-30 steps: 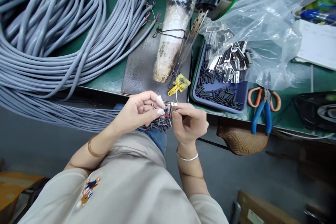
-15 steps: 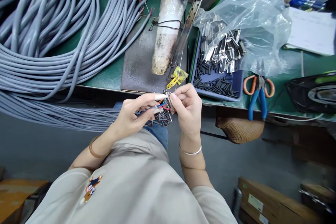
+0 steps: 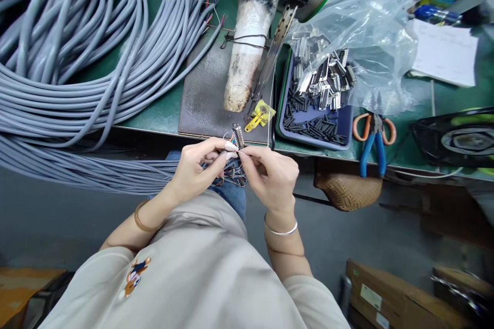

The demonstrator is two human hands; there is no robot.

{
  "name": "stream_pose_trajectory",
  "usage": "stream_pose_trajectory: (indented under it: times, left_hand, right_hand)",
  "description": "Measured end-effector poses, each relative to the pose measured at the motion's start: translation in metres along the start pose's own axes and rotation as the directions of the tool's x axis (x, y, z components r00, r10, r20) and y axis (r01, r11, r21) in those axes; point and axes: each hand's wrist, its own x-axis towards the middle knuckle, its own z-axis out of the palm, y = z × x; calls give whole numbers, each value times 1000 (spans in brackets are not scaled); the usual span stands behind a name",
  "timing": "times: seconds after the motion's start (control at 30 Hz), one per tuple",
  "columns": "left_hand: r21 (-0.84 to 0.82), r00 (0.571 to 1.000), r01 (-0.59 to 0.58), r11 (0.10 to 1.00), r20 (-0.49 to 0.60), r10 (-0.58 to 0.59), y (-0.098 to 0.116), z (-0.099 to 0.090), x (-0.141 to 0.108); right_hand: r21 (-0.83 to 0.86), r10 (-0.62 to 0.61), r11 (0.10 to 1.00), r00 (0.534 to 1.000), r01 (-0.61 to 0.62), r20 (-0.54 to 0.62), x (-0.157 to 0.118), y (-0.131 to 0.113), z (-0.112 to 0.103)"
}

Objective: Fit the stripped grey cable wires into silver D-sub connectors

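A metal multi-pin connector (image 3: 237,135) stands tilted just above my fingertips, with thin coloured wires by its pins. My left hand (image 3: 203,167) is closed, thumb and index finger pinching the coloured wires below the connector. Opposite it, my right hand (image 3: 272,172) pinches a thin wire, its fingertips almost touching the left ones. Exactly where that wire ends is hidden by the fingers. Below both hands, over my lap, hang several wired connectors (image 3: 236,176) at the ends of grey cables (image 3: 116,172).
A soldering iron (image 3: 266,79) and white wrapped rod (image 3: 247,61) point toward me over a dark plate (image 3: 203,100). A yellow clip (image 3: 254,121) lies there. At right are a blue tray (image 3: 304,140) of connectors and black sleeves, and pliers (image 3: 373,149). Grey cable coils (image 3: 96,77) fill the left.
My right hand has shifted from the connector's side to the wires near my left fingertips. The connector now sits higher and more upright. The view has turned slightly.
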Motion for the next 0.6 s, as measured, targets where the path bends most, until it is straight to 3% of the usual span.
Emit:
stream_pose_trajectory:
  times: [0.07, 0.17, 0.3, 0.47, 0.6]
  left_hand:
    - [72, 997, -67, 995, -40, 70, -2, 4, 1]
    - [118, 986, -137, 983, -80, 147, -1, 9, 4]
    - [-14, 999, 0, 1000, -54, -1, 5, 12, 7]
    - [-117, 999, 53, 992, 17, -51, 8, 9, 10]
    - [-83, 998, 58, 995, 34, -55, 4, 7, 9]
  right_hand:
    - [48, 55, 997, 999, -55, 0, 0, -2, 2]
    - [229, 248, 946, 968, -231, -49, -4, -2, 4]
    - [442, 507, 804, 847, -398, -161, -6, 6, 2]
    - [566, 523, 644, 836, -515, 166, 1, 13, 0]
    - [697, 493, 483, 822, -530, 284, 9, 13, 1]
